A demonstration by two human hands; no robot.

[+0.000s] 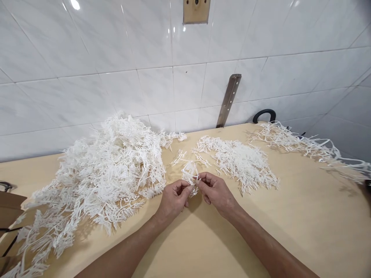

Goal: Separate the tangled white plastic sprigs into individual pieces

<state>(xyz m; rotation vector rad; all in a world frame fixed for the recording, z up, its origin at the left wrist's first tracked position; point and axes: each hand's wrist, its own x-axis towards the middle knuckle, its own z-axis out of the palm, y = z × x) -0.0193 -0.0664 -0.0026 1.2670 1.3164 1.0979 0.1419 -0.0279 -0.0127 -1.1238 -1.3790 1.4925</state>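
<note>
Between my hands is a small white plastic sprig (189, 170) with fine branching tips. My left hand (175, 196) pinches its lower part between thumb and forefinger. On the other side my right hand (216, 191) pinches a thin white stem of it. A few loose white twigs (180, 156) lie on the table just beyond. To the left spreads a large heap of white branching sprigs (116, 170). A smaller pile of short white pieces (242, 160) lies to the right of my right hand.
The pale wooden table (313, 227) meets a white tiled wall (153, 42). Long bare white stems (307, 144) lie at the far right, near a black curved handle (264, 112). A metal bracket (229, 100) leans at the wall. A brown cardboard box (10, 210) stands at the left edge.
</note>
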